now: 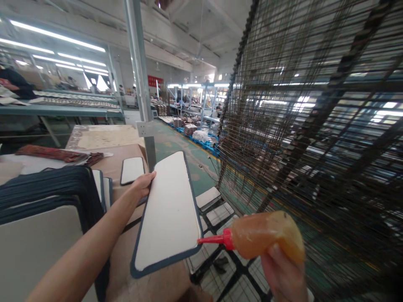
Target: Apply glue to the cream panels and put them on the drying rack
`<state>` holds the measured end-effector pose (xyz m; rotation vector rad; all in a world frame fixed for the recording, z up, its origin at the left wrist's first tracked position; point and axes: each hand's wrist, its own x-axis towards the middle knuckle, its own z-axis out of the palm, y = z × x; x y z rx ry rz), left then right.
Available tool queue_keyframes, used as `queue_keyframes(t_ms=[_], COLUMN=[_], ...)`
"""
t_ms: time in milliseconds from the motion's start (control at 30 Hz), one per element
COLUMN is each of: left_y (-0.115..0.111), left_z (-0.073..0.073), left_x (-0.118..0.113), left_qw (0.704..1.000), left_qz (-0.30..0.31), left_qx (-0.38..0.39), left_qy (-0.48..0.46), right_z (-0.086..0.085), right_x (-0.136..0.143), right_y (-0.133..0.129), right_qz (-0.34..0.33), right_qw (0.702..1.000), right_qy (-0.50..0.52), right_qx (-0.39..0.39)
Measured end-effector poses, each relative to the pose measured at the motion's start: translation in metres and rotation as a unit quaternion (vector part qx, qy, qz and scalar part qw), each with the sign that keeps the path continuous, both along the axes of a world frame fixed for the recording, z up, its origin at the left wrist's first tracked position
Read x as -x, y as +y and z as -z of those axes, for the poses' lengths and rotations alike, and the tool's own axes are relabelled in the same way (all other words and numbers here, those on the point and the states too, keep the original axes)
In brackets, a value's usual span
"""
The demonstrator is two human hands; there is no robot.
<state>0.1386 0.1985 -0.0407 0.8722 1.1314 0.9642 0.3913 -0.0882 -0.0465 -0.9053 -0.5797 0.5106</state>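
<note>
A white panel with a dark blue edge (170, 209) is held up at a tilt in the middle of the view. My left hand (145, 183) grips its left edge, thumb on the white face. My right hand (281, 266) is wrapped round a bottle of amber liquid (267, 235), which lies sideways with its red nozzle (215, 239) pointing left. The nozzle's tip is at the panel's lower right corner, by the seam between white face and dark edge. Some fingers of my right hand are hidden behind the bottle.
Stacked dark-edged panels (47, 188) stand at the left. A smaller panel (132, 170) lies on the brown-covered table (116, 156). A tall wire rack (302, 126) fills the right side, with small panels (220, 212) on its lower grid. A metal post (138, 63) rises behind the table.
</note>
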Motion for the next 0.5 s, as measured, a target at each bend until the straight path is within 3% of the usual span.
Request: queue_keyframes(t_ms=[167,400,500], left_y=[-0.004,-0.001,0.001], left_z=[-0.004,0.001,0.001], left_x=[-0.002,-0.006,-0.008], left_qw=[0.998,0.996,0.995], left_qz=[-0.048,-0.07,-0.082], left_qx=[0.022,0.048,0.05], left_qy=[-0.016,-0.018,-0.016], right_z=[0.009,0.033,0.035], right_x=[0.004,-0.005,-0.007], right_y=[-0.009,-0.014,-0.013], right_qz=[0.094,0.097,0.091], right_qw=[0.994,0.994,0.995], right_qy=[-0.057,-0.041,-0.028], right_qx=[0.002,0.012,0.004])
